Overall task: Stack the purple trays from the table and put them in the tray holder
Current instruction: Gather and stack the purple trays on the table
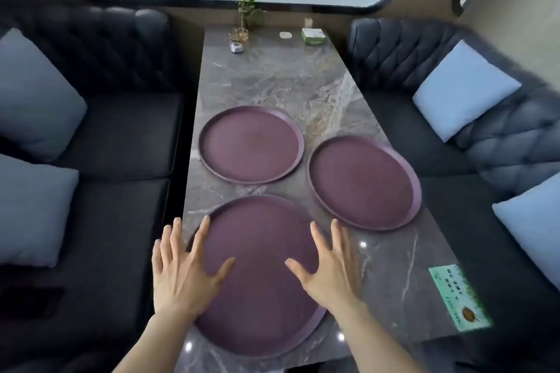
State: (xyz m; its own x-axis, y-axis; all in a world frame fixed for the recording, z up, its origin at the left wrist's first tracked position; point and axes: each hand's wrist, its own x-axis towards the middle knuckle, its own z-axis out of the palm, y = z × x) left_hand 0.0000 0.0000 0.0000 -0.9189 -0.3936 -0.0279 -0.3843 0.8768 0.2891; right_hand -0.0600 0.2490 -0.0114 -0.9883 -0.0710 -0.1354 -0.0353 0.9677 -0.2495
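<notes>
Three round purple trays were laid on the marble tabletop (pixel 272 76). The nearest tray (pixel 260 291) was partly covered by both hands: the left hand (pixel 185 275) was spread over its left rim and the right hand (pixel 327 266) over its right rim, each grip released, fingers splayed, nothing grasped. Beyond the nearest tray lay the far tray (pixel 251 144); to its right, the right tray (pixel 363 182). A green card (pixel 459 297) right of the nearest tray bore writing too blurred to be read. Far beyond it stood a green box (pixel 313 36) and a potted sprig (pixel 244 13).
</notes>
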